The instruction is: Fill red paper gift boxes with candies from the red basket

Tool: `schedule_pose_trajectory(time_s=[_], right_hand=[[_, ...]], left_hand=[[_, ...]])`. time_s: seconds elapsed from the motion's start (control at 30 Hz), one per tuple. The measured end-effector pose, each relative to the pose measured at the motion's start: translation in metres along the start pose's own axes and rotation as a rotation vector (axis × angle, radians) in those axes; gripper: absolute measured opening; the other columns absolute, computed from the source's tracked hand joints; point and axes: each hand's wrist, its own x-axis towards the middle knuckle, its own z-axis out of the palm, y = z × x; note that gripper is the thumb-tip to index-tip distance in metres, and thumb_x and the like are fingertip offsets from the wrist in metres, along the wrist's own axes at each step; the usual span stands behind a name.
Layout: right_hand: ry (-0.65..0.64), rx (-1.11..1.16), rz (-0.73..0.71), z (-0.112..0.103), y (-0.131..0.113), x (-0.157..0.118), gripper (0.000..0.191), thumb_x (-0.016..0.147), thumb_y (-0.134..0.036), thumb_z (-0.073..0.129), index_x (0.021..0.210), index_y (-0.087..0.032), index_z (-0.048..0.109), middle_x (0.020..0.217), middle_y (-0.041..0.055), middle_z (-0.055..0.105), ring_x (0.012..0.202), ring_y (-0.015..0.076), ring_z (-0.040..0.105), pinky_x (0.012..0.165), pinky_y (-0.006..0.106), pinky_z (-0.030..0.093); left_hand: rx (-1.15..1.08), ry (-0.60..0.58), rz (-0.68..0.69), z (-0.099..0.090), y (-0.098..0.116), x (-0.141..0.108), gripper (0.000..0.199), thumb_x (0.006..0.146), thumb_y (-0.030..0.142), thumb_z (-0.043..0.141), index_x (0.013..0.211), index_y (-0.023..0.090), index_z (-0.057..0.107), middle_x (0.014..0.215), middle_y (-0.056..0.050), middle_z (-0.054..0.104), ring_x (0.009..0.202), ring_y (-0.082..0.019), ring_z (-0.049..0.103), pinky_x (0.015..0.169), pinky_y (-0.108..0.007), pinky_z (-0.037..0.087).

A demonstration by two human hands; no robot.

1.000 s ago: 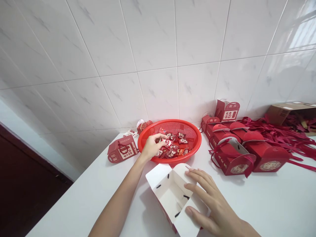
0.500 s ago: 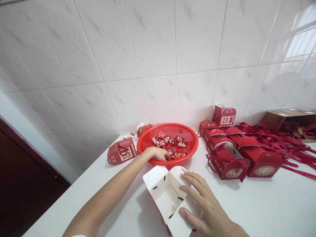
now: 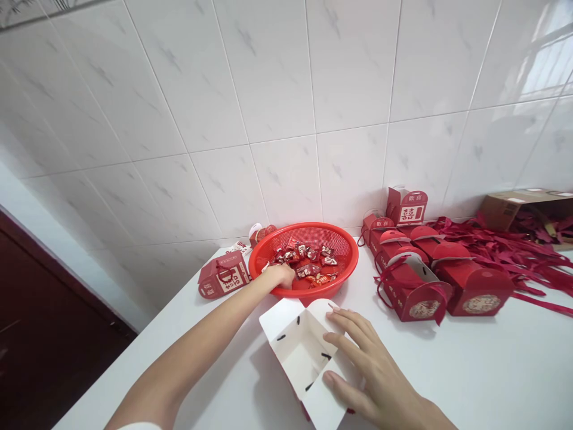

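Observation:
An open red gift box (image 3: 299, 352) with a white inside lies on the white counter in front of me. My right hand (image 3: 367, 370) rests flat on its right flap, fingers spread. Behind it stands a round red basket (image 3: 344, 251) holding several wrapped candies (image 3: 313, 263). My left hand (image 3: 281, 276) reaches over the basket's near rim and curls down onto the candies at the front left; whether it grips any is hidden by the fingers.
A closed red box (image 3: 222, 276) lies left of the basket. Several assembled red boxes (image 3: 430, 275) stand to the right, with a heap of red ribbons (image 3: 514, 251) and a cardboard carton (image 3: 519, 206) beyond. A tiled wall backs the counter, whose edge drops off at the left.
My left hand has drawn back from the basket's middle to its near left rim and curled down into the candies. My right hand has stayed on the box flap.

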Motion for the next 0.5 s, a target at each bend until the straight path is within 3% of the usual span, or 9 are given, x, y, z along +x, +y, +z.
schedule_pose_trajectory(time_s=[0.1, 0.27, 0.5], right_hand=[[-0.006, -0.004, 0.001, 0.001, 0.0, 0.0, 0.033, 0.093, -0.033, 0.063, 0.122, -0.018, 0.059, 0.136, 0.0183, 0.062, 0.129, 0.0332, 0.055, 0.097, 0.05, 0.056], [-0.022, -0.006, 0.013, 0.001, -0.001, 0.001, 0.031, 0.093, -0.034, 0.062, 0.12, -0.019, 0.059, 0.135, 0.0183, 0.063, 0.128, 0.0335, 0.056, 0.096, 0.05, 0.057], [-0.022, -0.011, 0.005, -0.002, 0.0, 0.0, 0.031, 0.094, -0.034, 0.061, 0.121, -0.019, 0.059, 0.134, 0.0181, 0.063, 0.129, 0.0342, 0.056, 0.095, 0.051, 0.057]], left_hand=[[-0.009, 0.016, -0.025, 0.003, -0.002, 0.004, 0.024, 0.074, 0.027, 0.081, 0.092, 0.013, 0.073, 0.098, -0.011, 0.073, 0.099, -0.027, 0.068, 0.09, -0.047, 0.055], [-0.011, 0.129, -0.125, 0.006, -0.016, 0.012, 0.056, 0.073, 0.035, 0.082, 0.12, 0.01, 0.065, 0.132, -0.024, 0.059, 0.114, -0.035, 0.063, 0.093, -0.051, 0.053], [-0.061, 0.13, -0.022, 0.0, -0.033, 0.014, 0.067, 0.061, 0.038, 0.085, 0.121, 0.016, 0.065, 0.121, -0.019, 0.068, 0.113, -0.034, 0.064, 0.094, -0.043, 0.051]])
